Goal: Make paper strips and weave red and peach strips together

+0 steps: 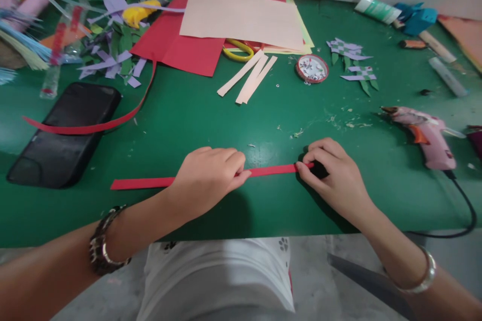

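Observation:
A narrow red paper strip lies nearly level along the front of the green table. Closed over its middle, my left hand pinches it between thumb and fingers. My right hand has the strip's right end between thumb and fingertips; the very tip shows just inside the curled fingers. The strip's left end extends free past my left wrist. A second red strip curves across a black phone on the left. Three pale peach strips rest further back.
Paper sheets are stacked at the back, partly over yellow-handled scissors. A round dish of small bits and woven purple-green pieces stand right of them. The pink glue gun trails a cord at right. Paper scraps crowd the back left.

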`<state>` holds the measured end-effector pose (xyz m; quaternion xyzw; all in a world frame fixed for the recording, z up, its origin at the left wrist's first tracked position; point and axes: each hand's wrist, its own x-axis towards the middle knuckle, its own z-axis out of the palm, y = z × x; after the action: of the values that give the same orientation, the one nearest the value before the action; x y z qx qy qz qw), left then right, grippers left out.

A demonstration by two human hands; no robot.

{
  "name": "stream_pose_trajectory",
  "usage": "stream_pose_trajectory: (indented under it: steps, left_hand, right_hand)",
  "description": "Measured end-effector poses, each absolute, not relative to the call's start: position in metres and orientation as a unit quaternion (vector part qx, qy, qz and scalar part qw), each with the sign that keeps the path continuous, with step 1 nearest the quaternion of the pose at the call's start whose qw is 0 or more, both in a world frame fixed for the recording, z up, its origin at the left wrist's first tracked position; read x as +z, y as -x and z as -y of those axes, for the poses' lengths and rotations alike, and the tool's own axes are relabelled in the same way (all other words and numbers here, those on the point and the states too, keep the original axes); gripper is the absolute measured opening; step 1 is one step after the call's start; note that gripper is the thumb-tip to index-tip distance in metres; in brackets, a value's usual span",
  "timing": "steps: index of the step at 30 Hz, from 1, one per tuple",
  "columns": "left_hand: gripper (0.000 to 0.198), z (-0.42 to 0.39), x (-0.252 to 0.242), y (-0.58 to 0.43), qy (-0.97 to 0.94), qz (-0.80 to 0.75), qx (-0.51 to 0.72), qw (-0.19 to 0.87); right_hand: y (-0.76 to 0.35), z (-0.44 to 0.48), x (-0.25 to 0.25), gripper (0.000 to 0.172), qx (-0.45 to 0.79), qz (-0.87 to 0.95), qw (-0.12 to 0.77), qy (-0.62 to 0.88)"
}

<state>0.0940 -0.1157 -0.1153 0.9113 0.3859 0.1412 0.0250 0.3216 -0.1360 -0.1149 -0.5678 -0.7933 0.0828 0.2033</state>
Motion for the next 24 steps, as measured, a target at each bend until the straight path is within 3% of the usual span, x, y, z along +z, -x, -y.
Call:
stream_pose_trajectory:
  steps: [13, 18, 20, 24]
  left_hand:
    - [0.029, 0.115, -0.116, -0.093, -0.914, -0.383, 0.125, 0.036]
    - [0.016, 0.111, -0.113, -0.095, -0.933, -0.348, 0.083, 0.045]
    - [0.02, 0.109, -0.112, -0.097, -0.95, -0.305, 0.055, 0.038]
    - [0.025, 0.109, -0.111, -0.101, -0.963, -0.264, 0.048, 0.005]
  right_hand:
    - [-0.328, 0.142, -0.117, 0.008, 0.044, 0.78, 0.209, 0.588]
    - [-0.331, 0.143, -0.116, 0.014, 0.054, 0.821, 0.202, 0.532]
    - [-0.332, 0.144, -0.114, 0.008, 0.068, 0.844, 0.18, 0.5]
    - [-0.333, 0.146, -0.108, 0.026, 0.118, 0.857, 0.144, 0.481]
